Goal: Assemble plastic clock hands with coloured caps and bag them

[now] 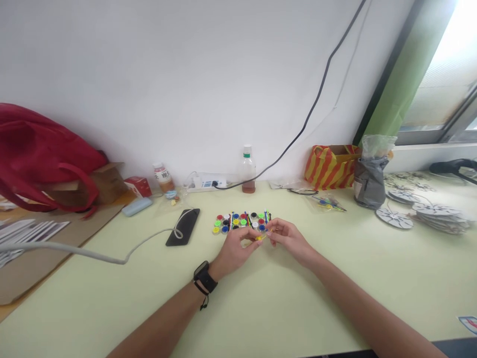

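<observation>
Both hands meet over the middle of the table, just in front of several small round coloured discs with clear rims point(217, 223). My left hand point(235, 248), with a black watch point(204, 277) on its wrist, pinches a small yellow piece point(259, 238) between thumb and fingers. A thin yellow strip seems to run from this piece to the right, where the fingertips of my right hand point(288, 241) are closed on it. Thin coloured strips point(247, 219) lie in bundles between the discs. My fingers hide part of the discs and the yellow piece's exact shape.
Left of the discs lies a black phone point(183, 227) with a grey cable point(122, 260) across it. Behind stand a bottle point(248, 171) and a white power strip point(206, 181). A plastic bag of coloured parts point(328, 203), a striped bag point(330, 169) and stacked cut discs point(441, 216) lie right.
</observation>
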Available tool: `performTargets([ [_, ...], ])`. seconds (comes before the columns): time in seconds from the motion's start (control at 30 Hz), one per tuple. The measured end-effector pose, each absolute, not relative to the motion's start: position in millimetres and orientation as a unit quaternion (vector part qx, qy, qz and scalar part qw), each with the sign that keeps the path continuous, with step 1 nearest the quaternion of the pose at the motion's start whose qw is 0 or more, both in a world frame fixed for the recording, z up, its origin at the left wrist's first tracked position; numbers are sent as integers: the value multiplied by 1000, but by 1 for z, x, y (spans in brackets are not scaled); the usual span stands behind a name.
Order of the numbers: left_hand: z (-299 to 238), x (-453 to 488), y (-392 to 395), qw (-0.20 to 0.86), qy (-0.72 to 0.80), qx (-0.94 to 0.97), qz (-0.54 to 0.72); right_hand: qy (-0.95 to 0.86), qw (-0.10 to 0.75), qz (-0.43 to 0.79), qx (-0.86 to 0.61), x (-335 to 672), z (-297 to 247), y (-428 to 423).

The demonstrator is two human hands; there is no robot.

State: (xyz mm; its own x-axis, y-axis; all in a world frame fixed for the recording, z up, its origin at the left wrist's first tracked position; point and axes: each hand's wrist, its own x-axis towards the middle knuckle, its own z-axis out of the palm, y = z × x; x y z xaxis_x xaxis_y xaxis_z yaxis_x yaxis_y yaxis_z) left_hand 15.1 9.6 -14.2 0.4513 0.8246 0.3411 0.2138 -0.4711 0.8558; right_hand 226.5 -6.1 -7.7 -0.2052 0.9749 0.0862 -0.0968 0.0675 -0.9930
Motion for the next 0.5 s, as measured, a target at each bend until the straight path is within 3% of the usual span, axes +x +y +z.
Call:
performTargets([
  [0.3,-10,18,9,527,309,683,401,-549,509,527,-402,228,-12,-3],
  [0.5,-13,18,16,557,337,619,440,-663,485,363,-440,235,-10,-5],
])
